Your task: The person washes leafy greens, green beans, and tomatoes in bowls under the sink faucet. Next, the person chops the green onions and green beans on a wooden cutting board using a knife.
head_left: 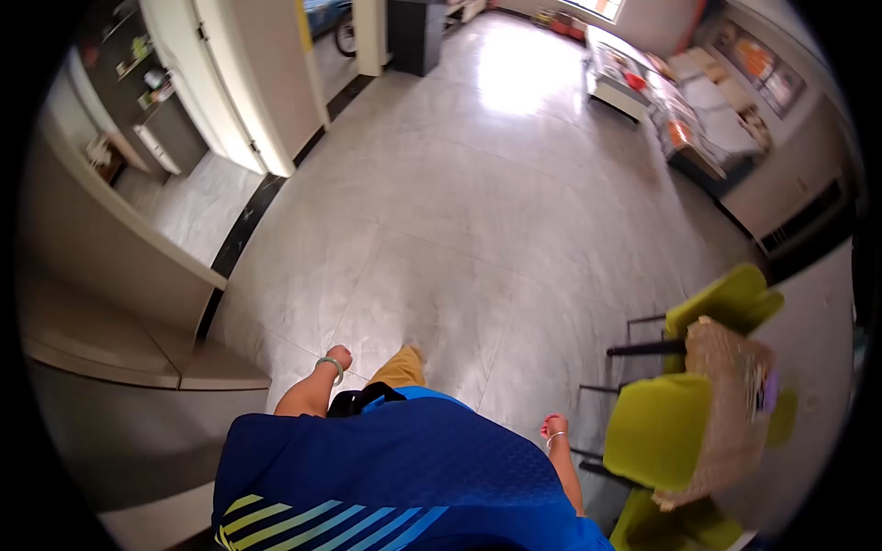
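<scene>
My left hand (340,354) hangs beside my body over the grey tiled floor (413,202), with a pale green bangle on the wrist; its fingers are curled in and I see no object in it. On the other side, my right hand (554,426) has curled fingers with red nails and a thin bracelet at the wrist. It is nearest to a green chair (657,432), not touching it. What, if anything, lies inside either hand is too small to make out.
A table (726,413) with green chairs stands at the right. Cabinets (101,349) line the left, below an open doorway (211,202). A sofa (707,129) and a low table (614,87) are at the upper right. A dark cabinet (413,37) stands ahead.
</scene>
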{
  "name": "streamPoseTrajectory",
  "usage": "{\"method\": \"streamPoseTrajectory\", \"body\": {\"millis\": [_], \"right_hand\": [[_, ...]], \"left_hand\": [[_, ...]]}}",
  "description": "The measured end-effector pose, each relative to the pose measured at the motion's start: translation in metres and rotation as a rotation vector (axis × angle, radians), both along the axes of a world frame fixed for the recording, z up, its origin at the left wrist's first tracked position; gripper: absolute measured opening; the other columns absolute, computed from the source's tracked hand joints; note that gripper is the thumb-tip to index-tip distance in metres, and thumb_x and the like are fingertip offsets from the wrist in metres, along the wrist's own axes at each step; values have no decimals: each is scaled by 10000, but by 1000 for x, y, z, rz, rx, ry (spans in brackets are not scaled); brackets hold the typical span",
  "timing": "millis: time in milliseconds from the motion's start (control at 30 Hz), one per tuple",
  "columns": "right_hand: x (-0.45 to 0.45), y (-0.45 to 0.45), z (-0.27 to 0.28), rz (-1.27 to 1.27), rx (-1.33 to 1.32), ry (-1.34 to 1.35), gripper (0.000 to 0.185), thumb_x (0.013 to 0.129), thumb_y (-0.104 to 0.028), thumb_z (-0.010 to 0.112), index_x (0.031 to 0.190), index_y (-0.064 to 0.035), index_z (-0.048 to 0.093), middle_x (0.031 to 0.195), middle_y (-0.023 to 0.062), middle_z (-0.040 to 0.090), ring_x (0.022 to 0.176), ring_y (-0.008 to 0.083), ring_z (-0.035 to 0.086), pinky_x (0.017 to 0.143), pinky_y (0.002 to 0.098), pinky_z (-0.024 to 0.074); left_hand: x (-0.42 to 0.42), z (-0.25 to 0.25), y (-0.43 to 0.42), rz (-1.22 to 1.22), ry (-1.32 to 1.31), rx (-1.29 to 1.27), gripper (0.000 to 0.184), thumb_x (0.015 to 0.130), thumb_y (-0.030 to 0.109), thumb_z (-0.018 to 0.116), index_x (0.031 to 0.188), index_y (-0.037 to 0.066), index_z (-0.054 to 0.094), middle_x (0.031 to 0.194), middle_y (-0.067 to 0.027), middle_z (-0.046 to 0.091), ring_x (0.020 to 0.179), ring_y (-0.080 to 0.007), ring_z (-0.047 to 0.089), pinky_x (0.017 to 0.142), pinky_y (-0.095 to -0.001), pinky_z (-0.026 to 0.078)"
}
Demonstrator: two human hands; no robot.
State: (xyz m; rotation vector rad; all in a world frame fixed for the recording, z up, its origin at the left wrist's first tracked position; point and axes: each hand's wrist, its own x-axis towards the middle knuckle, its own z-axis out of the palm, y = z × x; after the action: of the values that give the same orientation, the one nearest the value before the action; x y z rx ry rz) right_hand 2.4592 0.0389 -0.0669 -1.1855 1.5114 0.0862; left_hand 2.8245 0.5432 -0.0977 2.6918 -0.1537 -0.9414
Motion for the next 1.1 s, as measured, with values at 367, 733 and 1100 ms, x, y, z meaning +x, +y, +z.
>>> {"method": "streamPoseTrajectory", "body": {"millis": [367,733,1100], "right_hand": [[335,-75,-61,811,28,104,171,753,-60,407,696,-99,563,620,72,533,510,222,522,416,357,406],[664,-129,-188,2405,-476,4,213,767,-174,453,743,-114,656,794,94,638,699,280,612,566,403,482],[936,62,-41,2991,-101,-367,257,830,-119,406,641,-59,569,540,75,516,415,187,479,358,355,354]], "left_hand": [[68,-2,5,626,219,-114,219,694,218,592,717,12,664,687,-137,650,644,-240,641,662,-352,505],[150,54,-46,1037,-369,-169,243,765,245,542,810,23,628,828,-198,622,795,-355,594,714,-411,479],[-45,45,-234,2175,-59,225,237,777,176,500,816,-12,638,921,-207,617,874,-358,585,773,-390,472]]}}
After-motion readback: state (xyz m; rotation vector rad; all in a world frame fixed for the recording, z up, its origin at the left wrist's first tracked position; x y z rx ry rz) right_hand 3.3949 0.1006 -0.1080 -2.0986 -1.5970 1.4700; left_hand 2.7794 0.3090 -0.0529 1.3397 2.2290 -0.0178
